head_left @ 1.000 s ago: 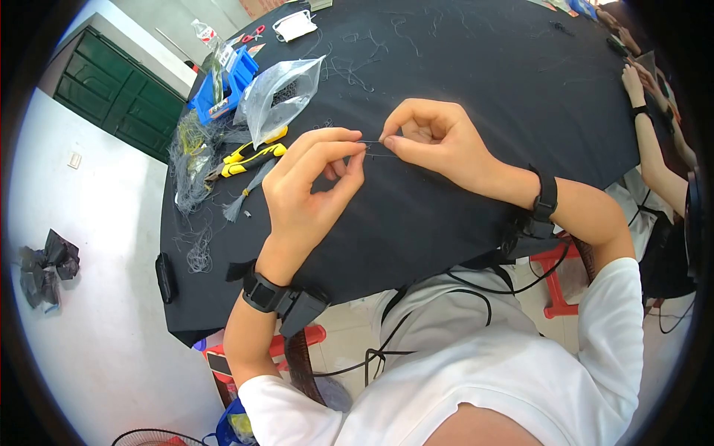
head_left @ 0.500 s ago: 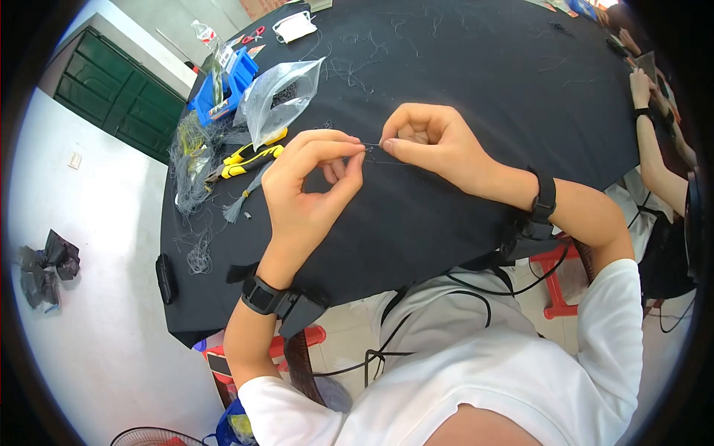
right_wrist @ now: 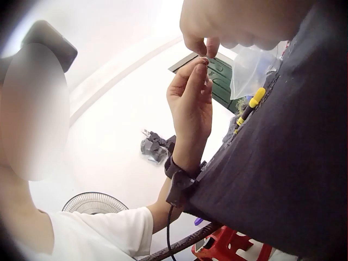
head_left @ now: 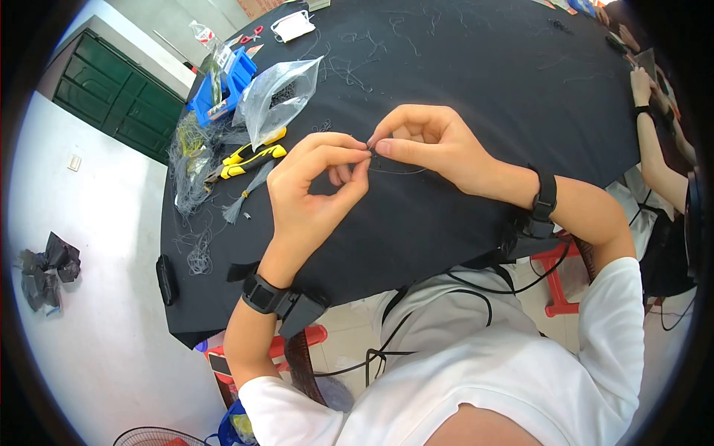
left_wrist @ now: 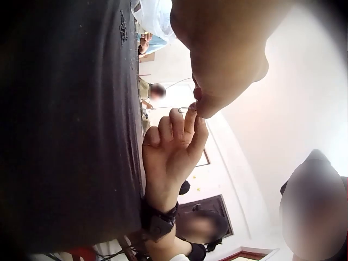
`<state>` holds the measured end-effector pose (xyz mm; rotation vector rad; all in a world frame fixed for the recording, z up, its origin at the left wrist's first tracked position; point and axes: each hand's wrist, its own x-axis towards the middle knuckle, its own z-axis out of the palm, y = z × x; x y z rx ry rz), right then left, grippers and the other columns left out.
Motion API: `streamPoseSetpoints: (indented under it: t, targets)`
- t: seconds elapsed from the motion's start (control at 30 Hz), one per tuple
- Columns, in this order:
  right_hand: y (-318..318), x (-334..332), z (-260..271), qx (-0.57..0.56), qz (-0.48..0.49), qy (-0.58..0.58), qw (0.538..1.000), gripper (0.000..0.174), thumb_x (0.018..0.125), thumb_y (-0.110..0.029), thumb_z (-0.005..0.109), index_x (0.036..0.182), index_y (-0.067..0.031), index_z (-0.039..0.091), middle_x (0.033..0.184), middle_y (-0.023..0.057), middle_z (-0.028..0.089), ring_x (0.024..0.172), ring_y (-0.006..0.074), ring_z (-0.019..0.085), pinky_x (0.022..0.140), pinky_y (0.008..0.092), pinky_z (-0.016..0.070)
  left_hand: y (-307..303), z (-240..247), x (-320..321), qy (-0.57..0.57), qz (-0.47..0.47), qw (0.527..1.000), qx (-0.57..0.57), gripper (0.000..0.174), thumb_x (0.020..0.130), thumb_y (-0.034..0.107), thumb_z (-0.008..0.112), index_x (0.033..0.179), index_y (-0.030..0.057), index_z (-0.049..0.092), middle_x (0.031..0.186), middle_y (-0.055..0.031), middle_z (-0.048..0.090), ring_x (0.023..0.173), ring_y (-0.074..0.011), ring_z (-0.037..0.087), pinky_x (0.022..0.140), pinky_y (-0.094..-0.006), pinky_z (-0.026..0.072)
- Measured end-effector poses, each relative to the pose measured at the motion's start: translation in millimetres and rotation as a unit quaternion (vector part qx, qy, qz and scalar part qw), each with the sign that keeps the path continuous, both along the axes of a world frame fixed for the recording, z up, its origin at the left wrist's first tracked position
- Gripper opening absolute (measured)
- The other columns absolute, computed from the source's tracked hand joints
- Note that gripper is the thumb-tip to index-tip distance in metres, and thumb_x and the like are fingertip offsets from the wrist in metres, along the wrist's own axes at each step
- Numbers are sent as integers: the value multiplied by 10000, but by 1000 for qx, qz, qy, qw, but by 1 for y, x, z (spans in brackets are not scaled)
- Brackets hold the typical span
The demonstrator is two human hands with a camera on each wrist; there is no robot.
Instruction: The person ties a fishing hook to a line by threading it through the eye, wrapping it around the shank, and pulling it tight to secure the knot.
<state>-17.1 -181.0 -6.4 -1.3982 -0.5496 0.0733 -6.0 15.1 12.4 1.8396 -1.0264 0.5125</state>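
In the head view my left hand (head_left: 312, 182) and right hand (head_left: 439, 145) meet fingertip to fingertip above the black-covered table. My left thumb and index finger pinch a tiny fish hook (left_wrist: 183, 110); its bend pokes out at the fingertips in the left wrist view. Right at the hook, my right thumb and index finger pinch a thin fishing line (head_left: 401, 172), part of which curves below the right hand. The pinched ends are mostly hidden by the fingers.
Left on the black tablecloth (head_left: 461, 223) lie yellow-black pliers (head_left: 253, 160), a bundle of line (head_left: 239, 201), a clear plastic bag (head_left: 275, 100) and a blue bin (head_left: 236, 78). Loose line snippets, red scissors (head_left: 253, 35) and a white mask (head_left: 293, 27) are farther back. Another person's arms (head_left: 654, 141) are at right.
The hands have come together: the right fingertips moved left to the left fingertips, closing the small gap between them. The left hand shifted slightly right. The line now bows below the right hand.
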Motion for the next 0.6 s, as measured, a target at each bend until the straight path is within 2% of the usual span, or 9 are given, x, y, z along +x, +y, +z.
streamPoseSetpoints:
  t: [0.13,0.33,0.6]
  targets:
    - [2,0,-1,8,-4,-5,1000,126,865,-129,598,907,-10,611,654,-57,504,593,3,408,522,180,298,-1,2,0,-26,3,999,21,169,662,-72,677,805,9,644,856,-53,631,595,-68,543,533,-191,441]
    - [2,2,-3,7,-5,-27,1000,116,868,-123,593,913,-17,606,621,-68,462,569,3,377,513,186,284,0,3,0,-71,13,996,51,162,659,-72,679,794,6,634,855,-49,628,597,-75,550,529,-193,446]
    - [2,2,-1,16,10,2,1000,100,872,-123,585,881,-24,584,594,-80,410,540,-2,336,495,190,254,0,4,0,-96,18,993,65,158,660,-73,678,787,5,626,854,-46,621,587,-81,543,525,-194,446]
